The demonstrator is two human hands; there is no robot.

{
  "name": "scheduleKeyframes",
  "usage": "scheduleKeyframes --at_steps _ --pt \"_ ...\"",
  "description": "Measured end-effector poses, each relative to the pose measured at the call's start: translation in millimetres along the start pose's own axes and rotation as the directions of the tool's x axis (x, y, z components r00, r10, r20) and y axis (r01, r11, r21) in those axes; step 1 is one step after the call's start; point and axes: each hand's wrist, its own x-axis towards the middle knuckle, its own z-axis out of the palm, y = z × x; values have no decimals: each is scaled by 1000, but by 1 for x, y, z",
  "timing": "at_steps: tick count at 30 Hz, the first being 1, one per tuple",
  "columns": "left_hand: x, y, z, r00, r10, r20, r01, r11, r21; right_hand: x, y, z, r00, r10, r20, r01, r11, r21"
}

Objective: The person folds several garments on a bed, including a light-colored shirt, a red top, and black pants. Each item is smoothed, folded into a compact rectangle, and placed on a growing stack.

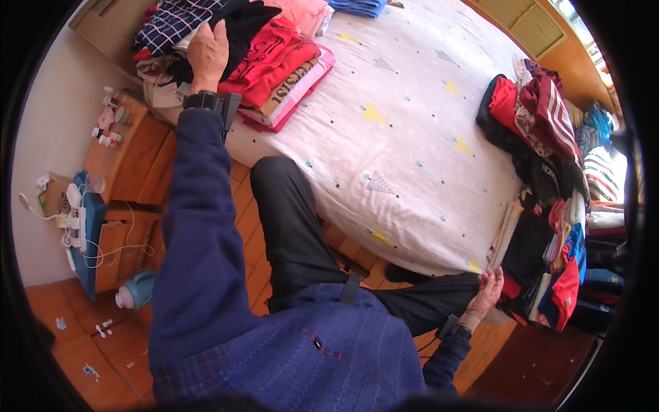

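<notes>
My left hand [208,54] reaches to the far left and lies against a black garment [246,30] on top of a clothes pile. Its fingertips are partly hidden, so a grip on the cloth cannot be made out. Beside it are a dark checked garment [177,23] and folded red clothes [273,56], with a pink folded garment [325,64] at their edge. At the right, my right hand [488,294] rests by my knee with fingers apart and nothing in them. Close to its fingertips are a folded cream cloth [505,234] and a black folded garment [527,247].
A bed with a patterned pale sheet [412,139] spans the middle. More clothes, including a maroon striped garment [553,110], are heaped on the right. A wooden bedside cabinet [126,149] bears small bottles. A teal jug [138,289] and a white power strip [80,229] are at left.
</notes>
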Motion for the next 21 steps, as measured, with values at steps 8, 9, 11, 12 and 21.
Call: scheduleKeyframes --at_steps 8,9,11,12,21 --pt "-28 183 -89 989 142 36 -132 971 -197 -60 -17 145 911 86 403 -207 940 269" --pt "-53 212 -94 984 174 34 -159 951 -266 -63 -18 165 877 90 472 -244 930 276" --pt "-121 270 -100 967 164 194 -77 917 -390 -64 -13 201 858 91 505 -234 945 227" --pt "-159 297 -102 915 192 354 -8 887 -461 -64 -8 215 862 52 505 -207 944 255" --pt "-338 353 -93 490 431 758 272 751 -602 -58 46 250 877 172 448 -339 883 324"
